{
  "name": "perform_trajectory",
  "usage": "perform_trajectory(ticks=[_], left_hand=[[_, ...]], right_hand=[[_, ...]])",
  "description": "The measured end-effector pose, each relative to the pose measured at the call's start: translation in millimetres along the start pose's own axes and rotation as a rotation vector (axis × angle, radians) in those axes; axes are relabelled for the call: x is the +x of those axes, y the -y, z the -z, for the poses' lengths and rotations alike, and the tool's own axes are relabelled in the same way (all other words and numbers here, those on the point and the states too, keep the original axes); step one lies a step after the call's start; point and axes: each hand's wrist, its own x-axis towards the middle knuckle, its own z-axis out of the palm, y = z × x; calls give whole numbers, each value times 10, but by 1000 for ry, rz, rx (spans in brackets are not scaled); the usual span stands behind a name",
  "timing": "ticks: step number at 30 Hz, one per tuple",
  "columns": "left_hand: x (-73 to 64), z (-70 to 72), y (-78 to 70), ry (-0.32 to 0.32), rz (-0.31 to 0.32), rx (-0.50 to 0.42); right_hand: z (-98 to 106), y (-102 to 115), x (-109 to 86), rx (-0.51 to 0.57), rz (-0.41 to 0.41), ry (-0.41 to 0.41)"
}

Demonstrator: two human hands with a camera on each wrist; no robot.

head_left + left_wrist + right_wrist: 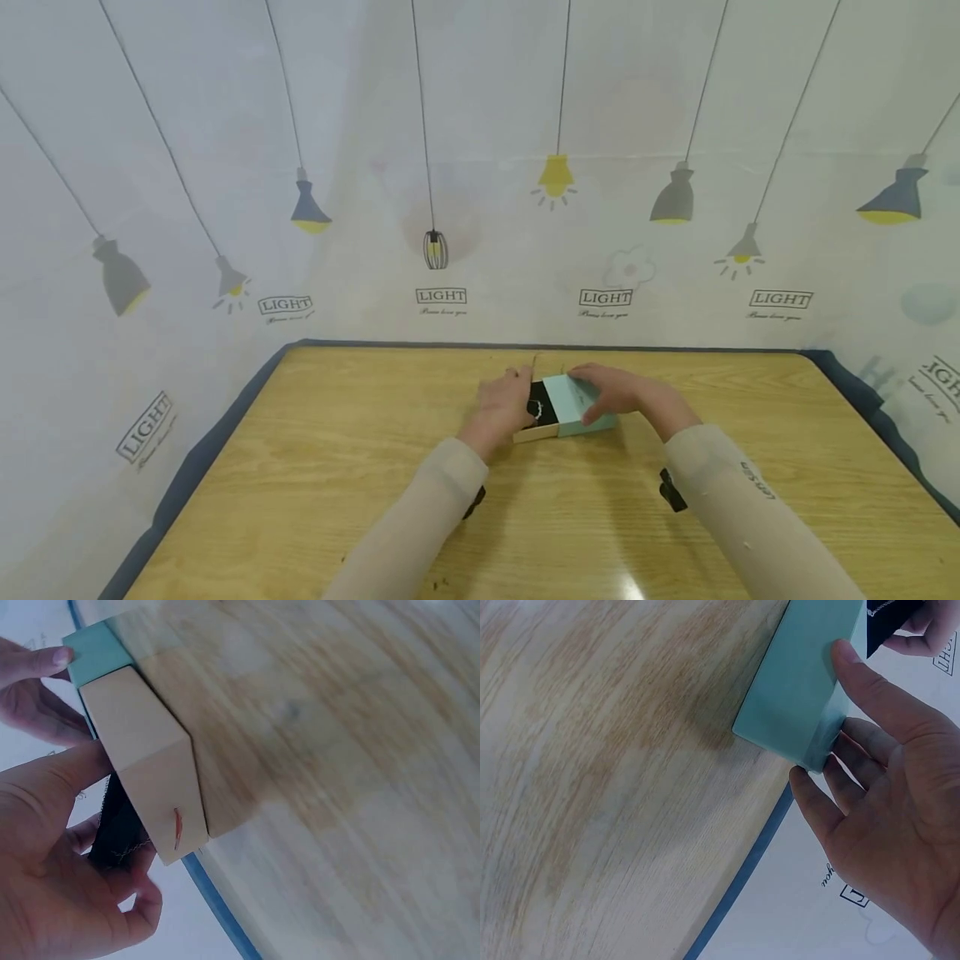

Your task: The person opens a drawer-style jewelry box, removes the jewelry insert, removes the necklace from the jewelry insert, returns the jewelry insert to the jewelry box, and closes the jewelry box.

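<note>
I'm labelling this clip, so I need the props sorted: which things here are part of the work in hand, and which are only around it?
In the work:
- teal sleeve, held by the right hand
- beige drawer with black insert, held by the left hand

Only around:
- wooden table
- lamp-print backdrop

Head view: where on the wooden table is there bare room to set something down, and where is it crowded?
The table is bare left of the left hand, right of the right hand, and near the front edge between the sleeves. Crowded only mid-table, where both hands hold the teal box and its drawer.
</note>
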Motion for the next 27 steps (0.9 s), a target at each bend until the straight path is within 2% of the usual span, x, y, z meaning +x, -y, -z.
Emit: perform_trajectory(ticks=[4,7,12,18,24,27], left_hand=[[-23,46,70,32,5,-217],[-28,73,112,47,41,-375],[-57,121,166,33,101,-608],[-86,163,240,14,93,-754],[-92,166,294,53,97,-931],[-86,168,313,65,104,-987]], right_hand=[[-7,0,-3,5,1,4],[-1,10,-17,-3,7,8],[6,27,-31,5,8,14],[7,34,-35,16,-8,17],[-5,24,-22,23,-10,14],[-9,14,-17,23,-8,10]])
